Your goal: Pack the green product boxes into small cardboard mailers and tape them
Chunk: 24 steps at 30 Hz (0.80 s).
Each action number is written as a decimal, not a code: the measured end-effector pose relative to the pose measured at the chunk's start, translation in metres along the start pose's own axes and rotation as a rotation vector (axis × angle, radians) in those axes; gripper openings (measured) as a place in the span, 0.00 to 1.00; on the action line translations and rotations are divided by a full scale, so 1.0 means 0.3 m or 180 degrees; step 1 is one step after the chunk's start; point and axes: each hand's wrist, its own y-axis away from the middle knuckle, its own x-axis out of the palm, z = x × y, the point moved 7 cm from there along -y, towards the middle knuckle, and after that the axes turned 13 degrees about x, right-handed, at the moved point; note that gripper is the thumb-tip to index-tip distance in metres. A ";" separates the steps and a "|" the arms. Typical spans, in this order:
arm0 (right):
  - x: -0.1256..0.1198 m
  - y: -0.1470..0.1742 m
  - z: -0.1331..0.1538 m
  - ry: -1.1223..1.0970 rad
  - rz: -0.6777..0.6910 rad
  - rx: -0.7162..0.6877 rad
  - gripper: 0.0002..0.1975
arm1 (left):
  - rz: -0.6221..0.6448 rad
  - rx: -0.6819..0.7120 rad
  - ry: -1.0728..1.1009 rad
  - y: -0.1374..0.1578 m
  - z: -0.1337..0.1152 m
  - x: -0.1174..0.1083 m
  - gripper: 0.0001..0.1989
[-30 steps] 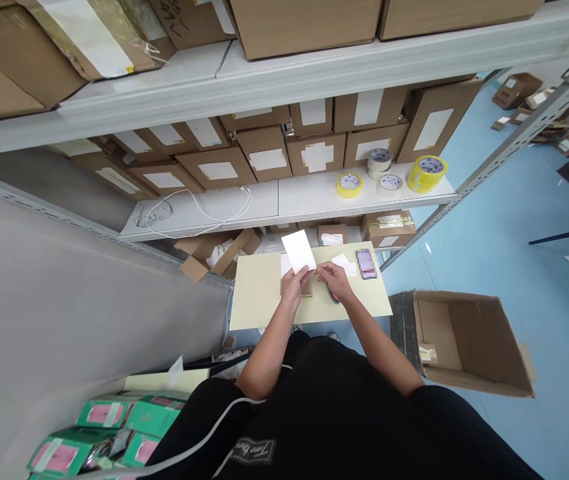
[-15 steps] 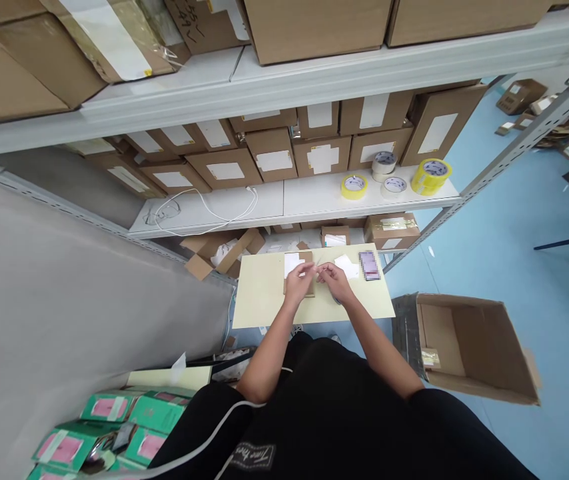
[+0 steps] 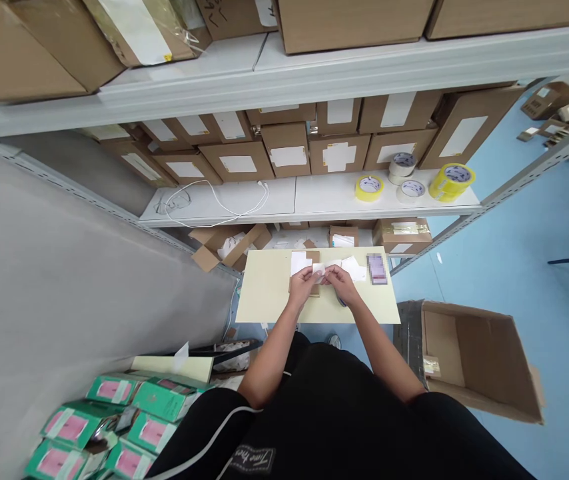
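My left hand (image 3: 302, 285) and my right hand (image 3: 342, 283) are close together over the front table (image 3: 264, 293). Both pinch a small white piece of paper (image 3: 319, 269) by its sides. Beneath my left hand lies a flat brown cardboard box (image 3: 313, 255) bearing a white label (image 3: 298, 262). White papers (image 3: 353, 268) are spread just beyond my right hand. To their right is a purple stack (image 3: 377, 269), blurred out in the picture. A small dark round thing (image 3: 342, 302) shows in part beside my right wrist.
Shelves with labelled cartons (image 3: 238, 162) rise behind the table, with a yellow tape roll (image 3: 369, 188) and white tape rolls (image 3: 411, 191) among them. A large open carton (image 3: 484, 347) stands right on the floor. Green boxes (image 3: 159, 403) are stacked at lower left.
The small white paper is now plainly visible between my hands, which have drawn slightly apart. White papers beyond my right hand look more spread. The view has shifted a little.
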 end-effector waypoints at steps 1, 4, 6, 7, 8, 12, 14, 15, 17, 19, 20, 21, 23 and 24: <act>0.006 -0.007 0.001 0.0005 -0.0033 0.0003 0.12 | -0.0039 0.0046 -0.0023 -0.001 -0.002 -0.005 0.24; 0.034 -0.031 0.004 -0.0031 -0.0130 0.0049 0.13 | -0.0123 0.0044 0.0014 -0.010 0.007 -0.027 0.18; 0.065 -0.048 0.012 0.0011 -0.0075 0.0038 0.14 | -0.0144 0.0015 0.0125 -0.025 0.017 -0.050 0.16; 0.080 -0.057 0.018 0.0051 -0.0039 -0.0001 0.13 | -0.0181 -0.0017 0.0226 -0.037 0.021 -0.069 0.16; 0.090 -0.067 0.025 0.0075 -0.0026 -0.0048 0.13 | -0.0271 -0.0062 0.0368 -0.051 0.026 -0.095 0.16; 0.057 -0.121 0.036 -0.0428 -0.0575 -0.0153 0.12 | -0.1015 -0.0155 0.1183 -0.137 0.024 -0.273 0.18; 0.019 -0.149 0.026 -0.0878 -0.1136 -0.0257 0.13 | -0.1304 -0.0104 0.1457 -0.187 0.009 -0.373 0.19; 0.010 -0.164 0.018 -0.1057 -0.1381 -0.0314 0.15 | -0.1365 -0.0071 0.1506 -0.210 -0.001 -0.418 0.20; 0.021 -0.199 -0.006 -0.1278 -0.1772 -0.0350 0.17 | -0.1394 -0.0005 0.1475 -0.248 -0.019 -0.496 0.20; 0.068 -0.243 -0.041 -0.1345 -0.2046 -0.0212 0.17 | -0.1399 0.0076 0.1322 -0.272 -0.036 -0.569 0.20; 0.104 -0.269 -0.059 -0.1334 -0.2125 -0.0101 0.16 | -0.1421 0.0128 0.1217 -0.279 -0.042 -0.607 0.20; 0.145 -0.297 -0.078 -0.1304 -0.2170 0.0014 0.14 | -0.1478 0.0192 0.1104 -0.283 -0.049 -0.651 0.20; 0.238 -0.358 -0.115 -0.1226 -0.2180 0.0218 0.13 | -0.1727 0.0348 0.0858 -0.283 -0.062 -0.757 0.20; 0.288 -0.391 -0.132 -0.1175 -0.2162 0.0294 0.14 | -0.1923 0.0426 0.0729 -0.277 -0.068 -0.820 0.20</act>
